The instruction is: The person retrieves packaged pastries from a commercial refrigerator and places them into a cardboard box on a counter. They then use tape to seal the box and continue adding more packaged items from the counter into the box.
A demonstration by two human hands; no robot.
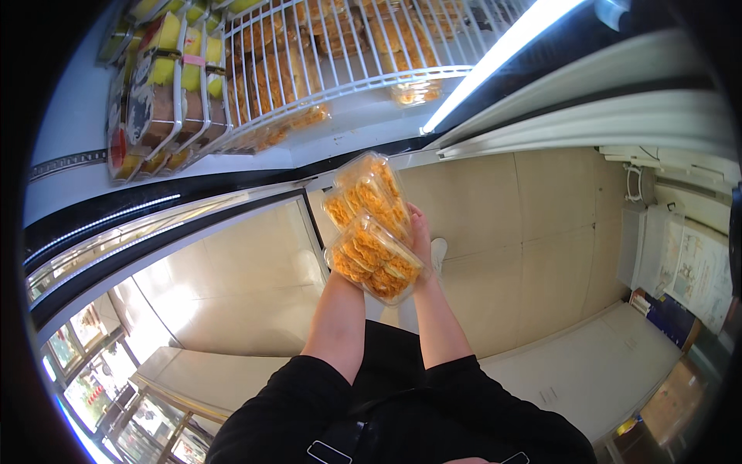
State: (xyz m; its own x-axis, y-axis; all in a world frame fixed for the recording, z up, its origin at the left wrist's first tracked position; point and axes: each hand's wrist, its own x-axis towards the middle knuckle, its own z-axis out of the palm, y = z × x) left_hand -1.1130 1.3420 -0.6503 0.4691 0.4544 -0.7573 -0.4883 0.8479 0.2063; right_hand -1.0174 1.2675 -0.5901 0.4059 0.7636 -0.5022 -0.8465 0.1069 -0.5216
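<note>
Clear plastic clamshell boxes of orange-brown topped pastries are stacked between my hands, the front box (377,258) overlapping the one behind (368,191). My right hand (421,232) grips the stack's right side, its fingers curled along the edge. My left hand is hidden beneath the front box; only its wrist and forearm show, so its fingers cannot be seen. Just beyond the boxes is the black lower edge of a lit display fridge. On its white wire shelf (348,84) lie more boxed pastries (272,87).
Boxed layered cakes (174,87) stand at the shelf's left. A light tube (498,58) runs along the fridge's right side. A glass door (249,272) stands at left. Low white cabinets (579,365) are behind at right. A white shoe (439,252) is on the tiled floor.
</note>
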